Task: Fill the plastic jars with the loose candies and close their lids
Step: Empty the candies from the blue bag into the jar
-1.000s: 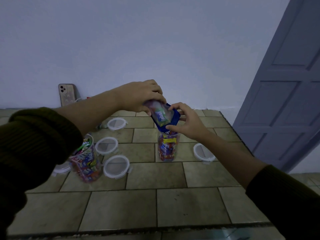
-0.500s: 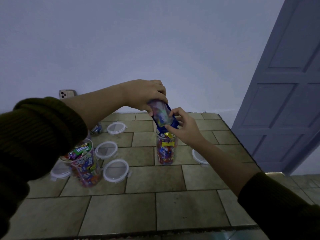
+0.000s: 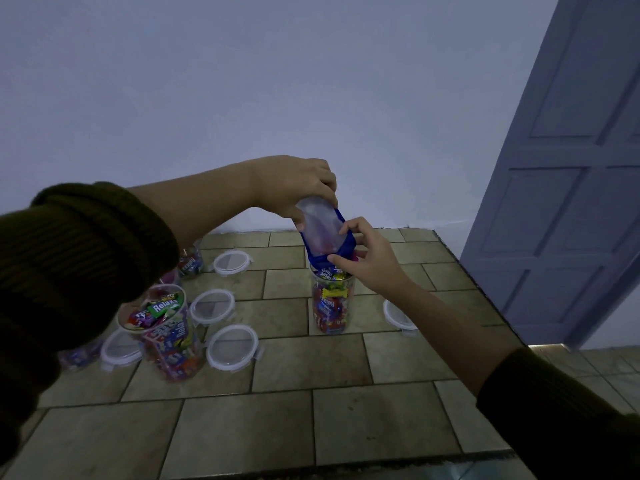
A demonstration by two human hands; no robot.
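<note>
A clear plastic jar full of wrapped candies stands in the middle of the tiled counter. Right above its mouth a blue and clear candy bag hangs upside down, nearly empty. My left hand grips the bag's raised bottom end. My right hand pinches the bag's blue opening at the jar's rim. A second jar, open and heaped with candies, stands at the left. Two more candy jars sit further back left, partly hidden by my left sleeve.
Several white-rimmed clear lids lie loose: three beside the left jar, one further back, one right of the middle jar, partly behind my right forearm. The counter's edge drops off at the right toward a grey door.
The view has tilted upward, so the phone at the wall is out of sight. The bag has emptied: its clear part now shows almost no candies. Both hands keep their hold.
</note>
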